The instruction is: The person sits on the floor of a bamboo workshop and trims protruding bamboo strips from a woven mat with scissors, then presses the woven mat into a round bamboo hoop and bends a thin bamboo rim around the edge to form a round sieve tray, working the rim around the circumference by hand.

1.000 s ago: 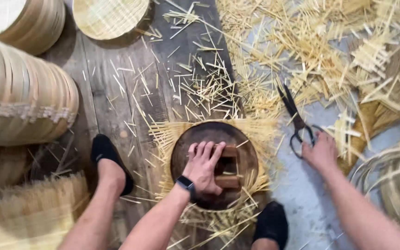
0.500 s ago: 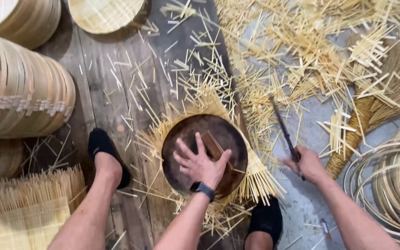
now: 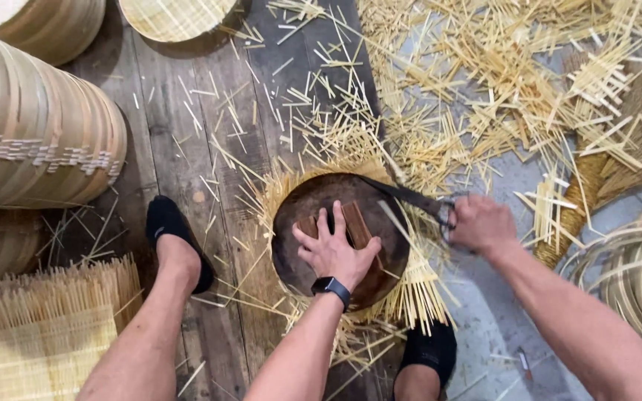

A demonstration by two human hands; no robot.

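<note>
Dark brown round disc (image 3: 302,215), straw fringe (image 3: 417,297) around it; left hand (image 3: 336,252) spread flat on it, right hand (image 3: 481,223) at 3 o'clock clenched on scissors (image 3: 403,194).

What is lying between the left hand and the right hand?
In the head view, the scissors' dark blades span from the right hand toward the left hand, over the round dark disc.

**Count on the workshop floor**

I count two hands, left hand (image 3: 334,252) and right hand (image 3: 481,223), one round dark mould (image 3: 299,215), one pair of scissors (image 3: 410,199), two black shoes (image 3: 172,230), one wristwatch (image 3: 331,287), and bamboo strips (image 3: 484,74) too many to count.
</note>
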